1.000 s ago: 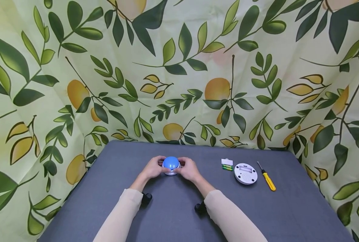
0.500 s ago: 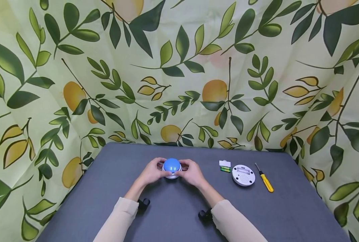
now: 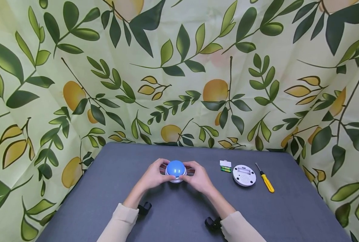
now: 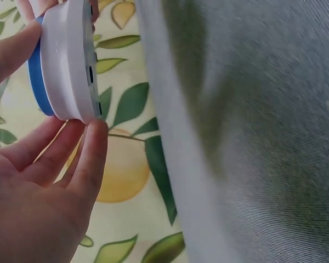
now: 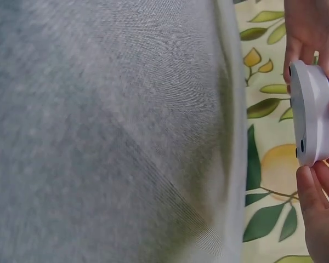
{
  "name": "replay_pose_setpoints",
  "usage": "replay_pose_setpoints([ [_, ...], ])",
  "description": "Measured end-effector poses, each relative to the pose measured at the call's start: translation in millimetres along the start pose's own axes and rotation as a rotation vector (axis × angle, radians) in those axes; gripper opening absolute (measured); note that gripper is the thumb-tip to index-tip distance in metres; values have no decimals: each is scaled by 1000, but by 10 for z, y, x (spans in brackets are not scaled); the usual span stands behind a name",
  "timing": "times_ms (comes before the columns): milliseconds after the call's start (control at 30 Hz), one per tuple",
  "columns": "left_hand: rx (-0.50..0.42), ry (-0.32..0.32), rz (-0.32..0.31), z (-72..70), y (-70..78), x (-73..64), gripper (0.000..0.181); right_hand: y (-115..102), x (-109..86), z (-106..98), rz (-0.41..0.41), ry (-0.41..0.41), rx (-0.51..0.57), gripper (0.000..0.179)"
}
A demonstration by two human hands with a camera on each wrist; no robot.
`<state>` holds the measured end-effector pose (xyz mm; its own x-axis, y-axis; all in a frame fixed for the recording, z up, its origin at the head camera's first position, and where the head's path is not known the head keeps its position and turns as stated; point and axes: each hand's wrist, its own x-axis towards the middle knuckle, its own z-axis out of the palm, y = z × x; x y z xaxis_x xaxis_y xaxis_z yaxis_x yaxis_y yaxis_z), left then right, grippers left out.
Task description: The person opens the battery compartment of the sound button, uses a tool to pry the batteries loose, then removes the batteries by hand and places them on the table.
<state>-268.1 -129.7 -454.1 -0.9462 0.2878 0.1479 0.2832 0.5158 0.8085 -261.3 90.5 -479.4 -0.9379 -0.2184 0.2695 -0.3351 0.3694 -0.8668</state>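
Note:
Both hands hold a round push button (image 3: 175, 169) with a blue dome and a white base, near the middle of the table in the head view. My left hand (image 3: 154, 175) grips its left side, thumb in front and fingers behind and under the rim. My right hand (image 3: 199, 177) grips the opposite side in the same way. In the left wrist view the white base (image 4: 66, 60) is off the table, its underside edge and dark feet showing. The right wrist view also shows the button (image 5: 316, 118) between the fingertips of both hands.
To the right on the grey table (image 3: 173, 215) lies a similar white disc (image 3: 244, 175), underside up, its battery compartment uncovered. Beside it are green batteries (image 3: 226, 169), a small white cover (image 3: 225, 163) and a yellow-handled screwdriver (image 3: 267, 181). A leaf-patterned cloth (image 3: 179, 84) hangs behind.
The push button has moved slightly right and closer to me, held in both hands throughout. The head view has shifted a little. The things on the right have stayed in place.

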Motion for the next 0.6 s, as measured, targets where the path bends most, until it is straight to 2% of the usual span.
replay_pose_setpoints([
  [233, -6, -30, 43, -17, 90, -62, 57, -105, -135, -107, -56, 13, -1, 45],
  [467, -3, -51, 124, -42, 215, -94, 56, -200, -251, -212, -37, 30, 9, 44],
  [600, -10, -59, 148, -38, 295, -84, 55, -277, -279, -304, -33, 38, 3, 44],
])
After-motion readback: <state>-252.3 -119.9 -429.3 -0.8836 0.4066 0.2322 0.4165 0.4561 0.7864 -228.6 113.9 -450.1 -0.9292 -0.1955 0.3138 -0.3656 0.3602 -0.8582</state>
